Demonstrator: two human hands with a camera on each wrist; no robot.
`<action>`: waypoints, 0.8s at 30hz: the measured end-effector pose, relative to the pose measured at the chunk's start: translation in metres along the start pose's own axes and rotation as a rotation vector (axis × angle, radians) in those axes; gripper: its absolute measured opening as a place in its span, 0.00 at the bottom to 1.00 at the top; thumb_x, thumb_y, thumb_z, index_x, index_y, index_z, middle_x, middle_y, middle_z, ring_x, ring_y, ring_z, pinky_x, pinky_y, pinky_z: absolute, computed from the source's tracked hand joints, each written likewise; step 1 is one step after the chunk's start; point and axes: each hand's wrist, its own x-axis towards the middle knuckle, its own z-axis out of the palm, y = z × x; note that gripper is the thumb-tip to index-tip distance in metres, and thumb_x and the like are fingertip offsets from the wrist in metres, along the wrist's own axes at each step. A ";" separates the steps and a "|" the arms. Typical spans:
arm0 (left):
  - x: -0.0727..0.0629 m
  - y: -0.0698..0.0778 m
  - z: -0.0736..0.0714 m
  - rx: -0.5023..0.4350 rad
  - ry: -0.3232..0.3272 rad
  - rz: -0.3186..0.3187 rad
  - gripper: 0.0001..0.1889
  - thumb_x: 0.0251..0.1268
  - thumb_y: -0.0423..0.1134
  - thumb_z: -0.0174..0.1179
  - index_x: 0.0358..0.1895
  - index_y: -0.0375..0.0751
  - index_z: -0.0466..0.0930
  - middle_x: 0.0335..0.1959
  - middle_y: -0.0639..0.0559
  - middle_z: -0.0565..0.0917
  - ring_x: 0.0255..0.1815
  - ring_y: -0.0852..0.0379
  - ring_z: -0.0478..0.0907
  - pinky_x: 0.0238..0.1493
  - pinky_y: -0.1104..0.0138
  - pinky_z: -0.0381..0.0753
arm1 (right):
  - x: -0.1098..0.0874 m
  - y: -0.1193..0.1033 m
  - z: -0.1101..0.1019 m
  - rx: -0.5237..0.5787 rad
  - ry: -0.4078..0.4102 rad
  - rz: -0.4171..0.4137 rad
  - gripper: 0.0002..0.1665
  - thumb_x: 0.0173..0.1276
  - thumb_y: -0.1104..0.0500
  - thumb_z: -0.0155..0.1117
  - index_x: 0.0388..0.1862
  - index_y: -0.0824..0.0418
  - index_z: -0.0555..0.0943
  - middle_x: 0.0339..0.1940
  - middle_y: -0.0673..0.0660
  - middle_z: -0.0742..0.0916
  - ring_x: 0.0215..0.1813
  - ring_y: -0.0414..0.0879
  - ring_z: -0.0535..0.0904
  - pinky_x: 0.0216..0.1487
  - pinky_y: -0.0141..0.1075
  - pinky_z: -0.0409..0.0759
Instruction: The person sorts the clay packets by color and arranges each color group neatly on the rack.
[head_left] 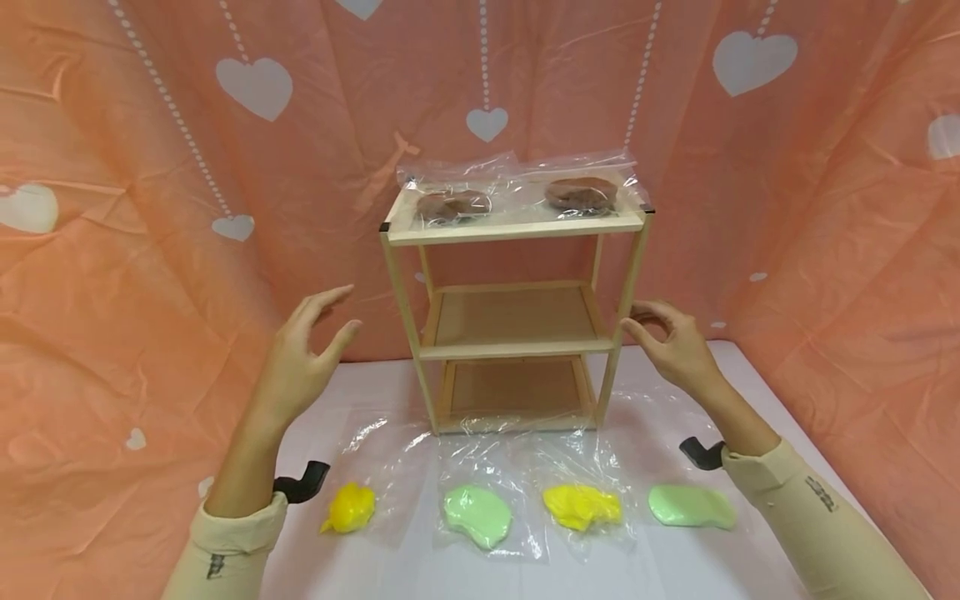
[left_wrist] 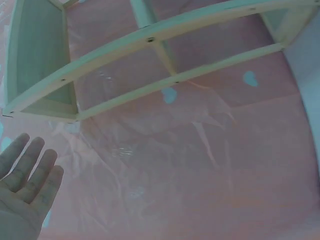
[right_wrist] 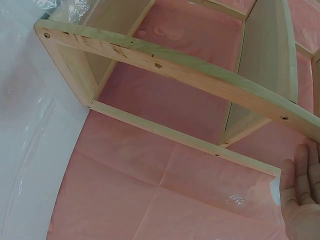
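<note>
A small wooden shelf rack (head_left: 517,350) stands upright at the back of the white table. My left hand (head_left: 303,354) is raised to its left, fingers spread and thumb apart, holding nothing. The left wrist view shows the fingers straight beside the rack's side frame (left_wrist: 150,40). On the other side, my right hand (head_left: 675,346) has its fingertips right at the right front post, overlapping it in the head view. Its fingers look extended in the right wrist view, near the side frame (right_wrist: 160,65). Two clear bags with brown lumps (head_left: 453,206) (head_left: 581,195) lie on the top shelf.
Along the table front lie a yellow lump (head_left: 351,508), a pale green lump (head_left: 478,515), another yellow lump (head_left: 582,506) and a flat green piece (head_left: 692,507), with clear plastic bags around them. A pink curtain (head_left: 315,167) with white hearts hangs behind the rack and along both sides.
</note>
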 end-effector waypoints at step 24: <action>-0.076 -0.059 0.012 0.041 -0.288 -0.030 0.30 0.72 0.41 0.73 0.75 0.46 0.77 0.71 0.47 0.80 0.70 0.36 0.75 0.69 0.36 0.73 | 0.000 0.001 -0.001 -0.002 -0.007 0.001 0.16 0.74 0.72 0.71 0.58 0.74 0.85 0.49 0.69 0.89 0.49 0.23 0.79 0.59 0.16 0.74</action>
